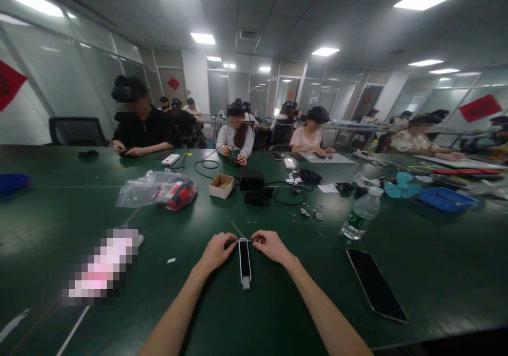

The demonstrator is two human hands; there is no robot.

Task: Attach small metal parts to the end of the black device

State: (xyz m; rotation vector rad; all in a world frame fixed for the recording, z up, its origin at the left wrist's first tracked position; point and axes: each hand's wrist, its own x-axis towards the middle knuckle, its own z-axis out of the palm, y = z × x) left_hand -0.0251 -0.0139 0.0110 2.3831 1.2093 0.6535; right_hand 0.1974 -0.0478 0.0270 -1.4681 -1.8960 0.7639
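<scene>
A slim, long object with a pale rim and a dark middle (245, 261) lies on the green table straight in front of me, a grey tip at its near end. My left hand (219, 249) is at its far left corner, thumb and fingers pinched together. On the opposite corner my right hand (272, 246) is closed in a similar pinch. Both hands' fingertips meet the far end, where a thin pale strip (238, 229) slants away. What exactly the fingertips grip there is too small to make out.
To the right are a black phone (376, 284) and a water bottle (361, 216). Further off lie a plastic bag with red items (159, 189), a small open box (221, 186), black cases and cables, and a blue tray (448, 200). Several people sit across the table.
</scene>
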